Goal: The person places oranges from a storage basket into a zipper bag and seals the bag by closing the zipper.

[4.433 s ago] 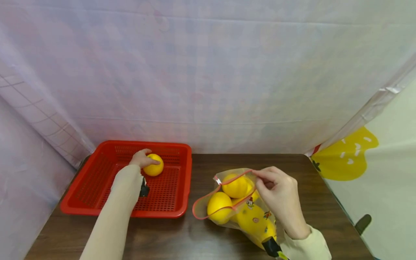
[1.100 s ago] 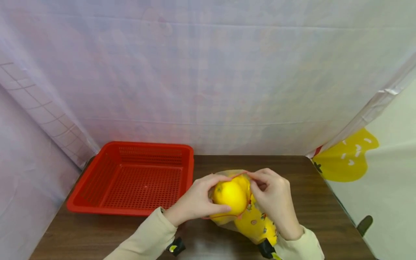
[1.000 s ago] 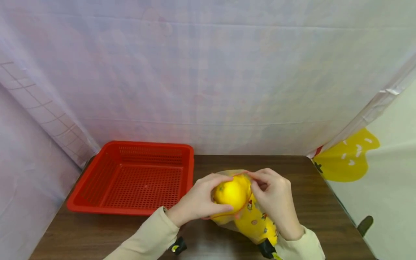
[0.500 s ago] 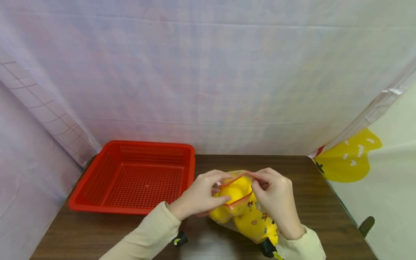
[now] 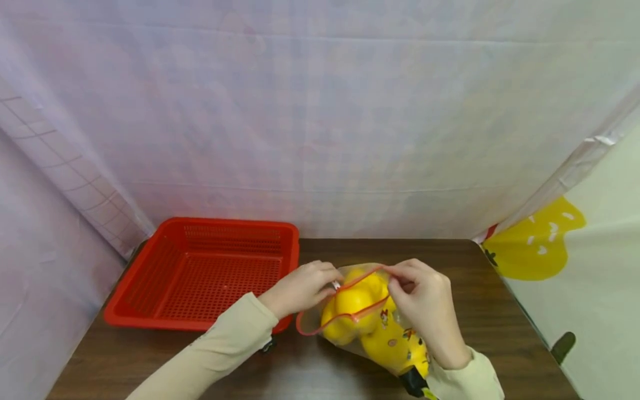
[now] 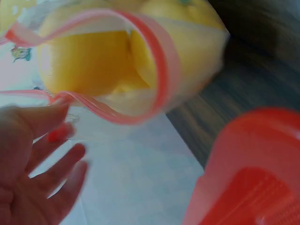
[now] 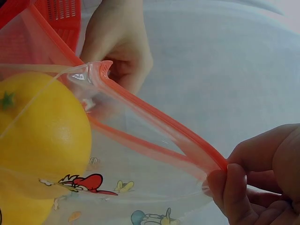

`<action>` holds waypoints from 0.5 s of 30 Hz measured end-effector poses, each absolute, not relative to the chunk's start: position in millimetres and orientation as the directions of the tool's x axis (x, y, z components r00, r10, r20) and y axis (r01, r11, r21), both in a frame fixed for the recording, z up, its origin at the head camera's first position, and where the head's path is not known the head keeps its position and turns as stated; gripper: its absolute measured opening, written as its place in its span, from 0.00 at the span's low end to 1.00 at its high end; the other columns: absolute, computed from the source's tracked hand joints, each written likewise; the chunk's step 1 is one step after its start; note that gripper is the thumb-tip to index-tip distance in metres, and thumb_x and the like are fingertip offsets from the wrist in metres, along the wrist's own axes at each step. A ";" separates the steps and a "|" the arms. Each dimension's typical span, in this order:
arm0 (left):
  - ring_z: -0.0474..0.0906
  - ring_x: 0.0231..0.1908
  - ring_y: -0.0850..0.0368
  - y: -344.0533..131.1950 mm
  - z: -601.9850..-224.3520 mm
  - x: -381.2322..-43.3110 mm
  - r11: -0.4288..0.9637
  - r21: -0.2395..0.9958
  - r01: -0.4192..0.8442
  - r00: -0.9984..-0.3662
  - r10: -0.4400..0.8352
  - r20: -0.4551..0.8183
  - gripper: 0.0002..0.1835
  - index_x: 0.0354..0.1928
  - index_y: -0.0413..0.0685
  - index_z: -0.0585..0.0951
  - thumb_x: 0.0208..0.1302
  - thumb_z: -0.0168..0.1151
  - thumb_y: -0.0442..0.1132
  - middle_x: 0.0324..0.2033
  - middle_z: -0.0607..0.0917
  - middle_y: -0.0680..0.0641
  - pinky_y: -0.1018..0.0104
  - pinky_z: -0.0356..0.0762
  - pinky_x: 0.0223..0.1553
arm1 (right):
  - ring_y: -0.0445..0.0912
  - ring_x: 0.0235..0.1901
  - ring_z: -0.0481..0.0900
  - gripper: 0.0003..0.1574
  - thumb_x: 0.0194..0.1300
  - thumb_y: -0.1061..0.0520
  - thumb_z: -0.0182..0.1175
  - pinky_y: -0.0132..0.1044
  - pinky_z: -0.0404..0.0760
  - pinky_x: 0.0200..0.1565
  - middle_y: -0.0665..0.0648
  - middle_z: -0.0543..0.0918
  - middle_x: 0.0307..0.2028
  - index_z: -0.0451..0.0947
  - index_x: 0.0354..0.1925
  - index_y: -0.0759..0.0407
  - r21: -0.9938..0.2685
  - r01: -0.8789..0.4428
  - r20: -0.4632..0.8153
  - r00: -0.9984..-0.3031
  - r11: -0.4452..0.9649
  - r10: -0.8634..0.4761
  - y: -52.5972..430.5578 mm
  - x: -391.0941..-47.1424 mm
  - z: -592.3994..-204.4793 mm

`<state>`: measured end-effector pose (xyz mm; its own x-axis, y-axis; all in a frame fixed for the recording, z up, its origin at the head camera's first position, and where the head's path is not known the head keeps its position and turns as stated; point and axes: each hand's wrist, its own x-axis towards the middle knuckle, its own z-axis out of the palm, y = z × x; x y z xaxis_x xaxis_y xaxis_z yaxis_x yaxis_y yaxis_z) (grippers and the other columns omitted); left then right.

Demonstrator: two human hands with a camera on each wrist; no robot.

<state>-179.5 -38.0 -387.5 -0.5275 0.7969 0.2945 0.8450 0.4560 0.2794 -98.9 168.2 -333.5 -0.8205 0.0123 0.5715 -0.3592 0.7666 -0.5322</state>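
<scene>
A clear zip bag [image 5: 357, 319] with a red zip edge and cartoon prints lies on the table, its mouth gaping. Several yellow-orange oranges [image 7: 44, 124] fill it, one with a green star-shaped stem end. My right hand [image 5: 425, 305] pinches the right end of the red edge between thumb and curled fingers. My left hand [image 5: 302, 284] is at the far side of the mouth, beside the white zip slider [image 5: 336, 285]. In the left wrist view its thumb touches the red edge, while the other fingers spread behind the plastic, apart from the thumb.
A red plastic basket [image 5: 291, 278] with a mesh floor stands left of the bag, nothing inside it. The dark wooden table [image 5: 320, 366] meets a pale curtain [image 5: 320, 139] at the back. A light sheet with a yellow print [image 5: 537, 244] hangs on the right.
My left hand took an orange from the basket, put it into the bag and let it go. It has since drawn back to the bag's rim. The right hand kept its pinch.
</scene>
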 end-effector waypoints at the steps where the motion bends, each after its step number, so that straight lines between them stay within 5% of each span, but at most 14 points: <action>1: 0.75 0.39 0.61 -37.6 -388.7 -179.9 0.444 0.230 0.866 -0.499 0.800 0.332 0.08 0.40 0.49 0.81 0.58 0.61 0.39 0.38 0.81 0.53 0.75 0.72 0.41 | 0.37 0.17 0.70 0.09 0.45 0.71 0.63 0.25 0.72 0.20 0.53 0.82 0.25 0.84 0.28 0.62 -0.536 -0.360 0.569 -0.822 0.764 0.013 168.7 -98.7 -333.3; 9: 0.73 0.30 0.65 -39.2 -394.5 -183.4 0.362 -0.008 0.932 -0.310 0.809 0.499 0.04 0.32 0.53 0.81 0.57 0.62 0.42 0.27 0.78 0.56 0.79 0.71 0.35 | 0.36 0.17 0.70 0.10 0.45 0.72 0.63 0.22 0.71 0.21 0.53 0.82 0.25 0.84 0.27 0.62 -0.519 -0.382 0.595 -0.804 0.764 0.002 176.0 -96.9 -331.8; 15: 0.74 0.34 0.66 -45.5 -393.7 -179.8 0.336 0.147 0.930 -0.355 0.723 0.593 0.06 0.37 0.49 0.80 0.58 0.61 0.40 0.32 0.79 0.55 0.80 0.71 0.39 | 0.35 0.18 0.70 0.11 0.44 0.74 0.62 0.19 0.69 0.22 0.50 0.82 0.25 0.84 0.27 0.62 -0.477 -0.412 0.643 -0.766 0.777 -0.011 187.8 -97.2 -329.1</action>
